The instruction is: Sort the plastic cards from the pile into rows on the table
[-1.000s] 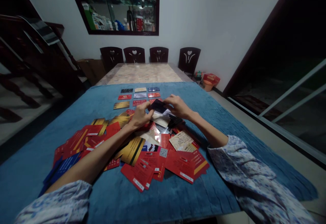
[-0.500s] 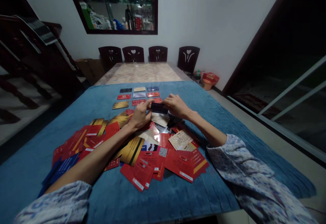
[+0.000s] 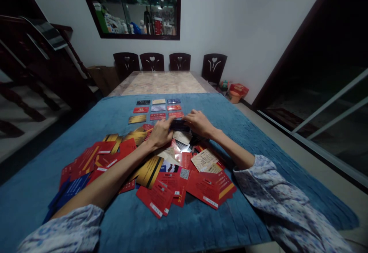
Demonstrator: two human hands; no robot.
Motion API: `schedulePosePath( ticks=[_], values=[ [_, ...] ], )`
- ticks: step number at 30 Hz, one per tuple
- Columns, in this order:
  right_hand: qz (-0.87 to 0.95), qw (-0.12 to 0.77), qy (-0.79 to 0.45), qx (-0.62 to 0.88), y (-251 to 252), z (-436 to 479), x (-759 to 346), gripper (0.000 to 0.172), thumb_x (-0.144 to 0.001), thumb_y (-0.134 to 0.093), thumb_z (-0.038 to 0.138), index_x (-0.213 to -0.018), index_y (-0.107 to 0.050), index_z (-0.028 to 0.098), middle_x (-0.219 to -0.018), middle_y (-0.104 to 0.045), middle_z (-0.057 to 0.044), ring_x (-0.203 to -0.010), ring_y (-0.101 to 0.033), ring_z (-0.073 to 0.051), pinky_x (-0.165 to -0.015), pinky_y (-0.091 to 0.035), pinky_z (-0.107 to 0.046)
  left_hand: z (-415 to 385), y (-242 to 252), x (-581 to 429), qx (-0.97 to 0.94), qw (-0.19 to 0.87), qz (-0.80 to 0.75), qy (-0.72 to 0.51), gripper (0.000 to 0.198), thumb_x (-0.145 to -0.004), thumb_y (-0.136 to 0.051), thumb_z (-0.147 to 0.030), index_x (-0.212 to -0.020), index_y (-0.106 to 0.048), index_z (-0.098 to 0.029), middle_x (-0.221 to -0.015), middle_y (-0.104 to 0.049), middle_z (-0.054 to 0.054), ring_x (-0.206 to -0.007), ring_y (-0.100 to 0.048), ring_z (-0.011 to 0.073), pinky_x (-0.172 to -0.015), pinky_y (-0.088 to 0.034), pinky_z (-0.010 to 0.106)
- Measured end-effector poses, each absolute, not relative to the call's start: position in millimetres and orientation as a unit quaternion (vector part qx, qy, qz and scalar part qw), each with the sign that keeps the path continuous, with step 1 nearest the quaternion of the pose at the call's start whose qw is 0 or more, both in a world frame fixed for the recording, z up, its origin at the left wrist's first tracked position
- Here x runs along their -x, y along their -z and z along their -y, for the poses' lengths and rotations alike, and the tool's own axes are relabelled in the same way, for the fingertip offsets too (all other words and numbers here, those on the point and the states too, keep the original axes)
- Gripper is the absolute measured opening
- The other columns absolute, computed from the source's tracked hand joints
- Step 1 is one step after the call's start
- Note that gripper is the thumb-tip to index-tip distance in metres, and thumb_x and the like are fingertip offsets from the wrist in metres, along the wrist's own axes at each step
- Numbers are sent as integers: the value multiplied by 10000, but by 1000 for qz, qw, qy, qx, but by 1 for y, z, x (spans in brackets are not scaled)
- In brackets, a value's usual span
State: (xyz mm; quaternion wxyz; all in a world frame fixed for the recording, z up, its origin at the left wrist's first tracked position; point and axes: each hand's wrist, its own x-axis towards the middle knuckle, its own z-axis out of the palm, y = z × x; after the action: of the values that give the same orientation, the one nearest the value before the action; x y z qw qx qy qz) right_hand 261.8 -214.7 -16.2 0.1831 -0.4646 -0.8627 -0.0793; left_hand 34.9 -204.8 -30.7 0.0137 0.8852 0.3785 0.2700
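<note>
Between my two hands is a black card (image 3: 180, 125), perhaps a small stack, pinched at its left end by my left hand (image 3: 161, 132) and at its right end by my right hand (image 3: 199, 123). Beneath lies a heap of loose cards, among them a red card (image 3: 202, 188), a gold card (image 3: 150, 171) and a cream card (image 3: 204, 160). Just beyond my hands, cards sit in rows of three, with a gold card (image 3: 137, 119) at the near left and a black card (image 3: 143, 102) at the far left.
A blue cloth (image 3: 115, 230) covers the near part of the table. Beyond it shows the bare marble-patterned tabletop (image 3: 169, 82). Dark chairs (image 3: 151, 61) line the far wall. Blue cards (image 3: 70, 191) lie beneath my left forearm.
Both hands and the black card between them have dropped slightly toward the heap, uncovering more of the near right red card in the rows. The view has tilted a little.
</note>
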Motion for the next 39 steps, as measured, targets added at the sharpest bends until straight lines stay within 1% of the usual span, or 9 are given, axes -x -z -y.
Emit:
schedulePosePath(
  ticks=[6, 10, 15, 18, 23, 29, 33, 37, 39],
  values=[
    [857, 191, 93, 470, 20, 215, -262, 223, -985, -579, 219, -1186, -676, 226, -1101, -752, -115, -1012, -515, -272, -798, -344, -357, 207, 28, -36, -889, 17, -391, -236, 480, -851, -502, -132, -1328, -545, -159, -970, -689, 106, -927, -646, 284, -847, -497, 410],
    [858, 177, 121, 466, 20, 216, -260, 241, -997, -559, 227, -1209, -671, 209, -1101, -752, -120, -1014, -513, -273, -788, -337, -356, 208, 29, -38, -887, 27, -402, -224, 490, -853, -512, -149, -1343, -529, -150, -1019, -696, 125, -968, -648, 306, -884, -497, 438],
    [857, 154, 133, 474, 16, 221, -259, 291, -1008, -537, 279, -1258, -661, 198, -1081, -736, -136, -1018, -512, -276, -793, -333, -360, 208, 31, -38, -885, 28, -412, -215, 466, -875, -485, -139, -1339, -525, -156, -1041, -696, 127, -991, -650, 301, -903, -490, 436],
    [867, 131, 103, 470, 11, 224, -262, 377, -988, -564, 331, -1337, -619, 202, -1127, -711, -139, -1033, -514, -279, -807, -339, -361, 208, 31, -37, -885, 30, -414, -214, 467, -880, -479, -133, -1346, -514, -151, -1072, -697, 132, -1011, -649, 300, -910, -485, 438],
    [874, 87, 51, 476, 2, 226, -267, 592, -904, -667, 410, -1452, -539, 229, -1183, -647, -144, -1062, -507, -292, -823, -361, -364, 207, 31, -37, -877, 64, -422, -222, 500, -860, -497, -114, -1358, -511, -155, -1063, -708, 120, -991, -659, 291, -900, -493, 432],
    [879, 90, 34, 468, 4, 221, -272, 702, -868, -696, 456, -1509, -490, 257, -1205, -589, -150, -1059, -471, -303, -831, -387, -383, 204, 32, -37, -868, 88, -421, -247, 507, -850, -516, -119, -1356, -531, -143, -1073, -719, 127, -980, -669, 290, -909, -508, 441],
    [881, 95, 38, 462, 8, 219, -273, 725, -852, -704, 416, -1522, -474, 259, -1224, -567, -153, -1069, -453, -306, -835, -399, -390, 205, 31, -38, -867, 99, -421, -246, 527, -852, -518, -117, -1379, -529, -135, -1111, -720, 136, -1008, -672, 287, -922, -513, 436],
    [876, 77, 51, 473, 7, 221, -271, 668, -876, -652, 337, -1512, -482, 220, -1247, -571, -173, -1093, -458, -314, -849, -414, -409, 207, 29, -38, -866, 101, -429, -235, 546, -858, -535, -140, -1404, -530, -144, -1179, -713, 146, -1072, -659, 303, -957, -509, 458],
    [872, 73, 52, 480, 6, 222, -270, 654, -878, -646, 335, -1499, -489, 198, -1255, -582, -180, -1110, -462, -321, -864, -420, -419, 207, 29, -38, -868, 99, -427, -233, 569, -846, -557, -153, -1415, -530, -152, -1221, -705, 148, -1111, -649, 312, -992, -499, 476]
  ],
)
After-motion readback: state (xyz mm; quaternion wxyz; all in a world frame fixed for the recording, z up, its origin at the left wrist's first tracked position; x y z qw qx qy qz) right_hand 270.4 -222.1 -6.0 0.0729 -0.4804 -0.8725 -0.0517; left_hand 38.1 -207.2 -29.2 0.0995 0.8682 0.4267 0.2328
